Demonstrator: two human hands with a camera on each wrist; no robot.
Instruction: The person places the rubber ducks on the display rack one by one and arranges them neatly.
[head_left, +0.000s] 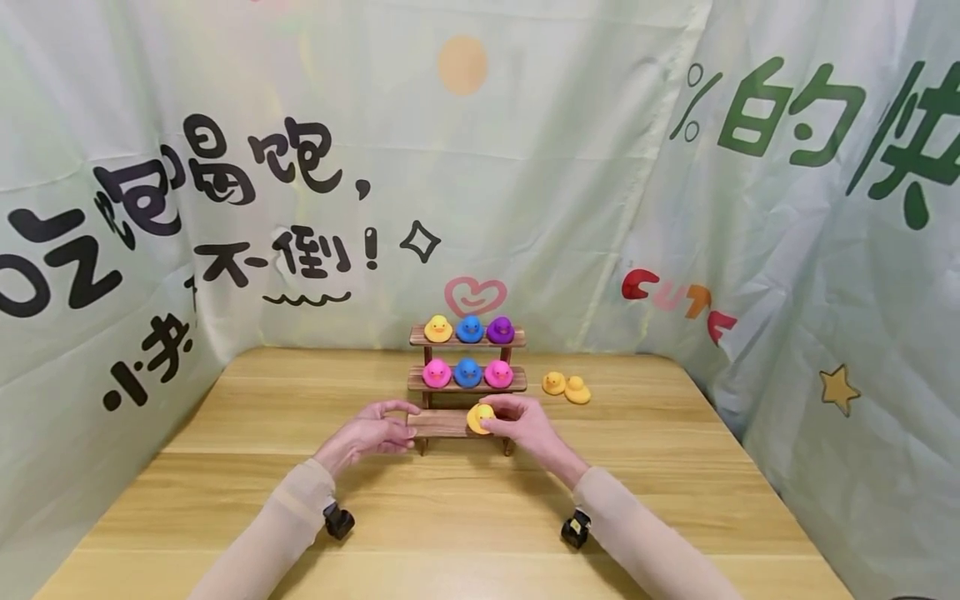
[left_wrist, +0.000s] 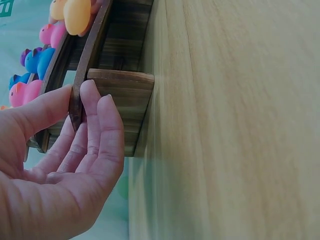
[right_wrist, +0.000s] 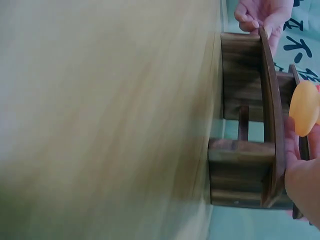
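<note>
A three-tier wooden display stand (head_left: 442,423) rises in steps on the table. My left hand (head_left: 372,432) grips the left end of its lowest shelf, thumb on top and fingertips beneath, as the left wrist view shows. Between the thumb and fingers of my right hand (head_left: 528,429) is a yellow rubber duck (head_left: 480,419), held at the right part of that lowest shelf. On the middle shelf sit a pink duck (head_left: 437,373), a blue duck (head_left: 468,373) and another pink duck (head_left: 498,373). The top shelf carries a yellow duck (head_left: 438,328), a blue duck (head_left: 470,328) and a purple duck (head_left: 500,329).
Right of the stand, two more yellow ducks, one upright (head_left: 553,383) and one beside it (head_left: 577,390), lie on the wooden table (head_left: 450,525). A printed fabric curtain (head_left: 555,183) encloses the table at the back and both sides.
</note>
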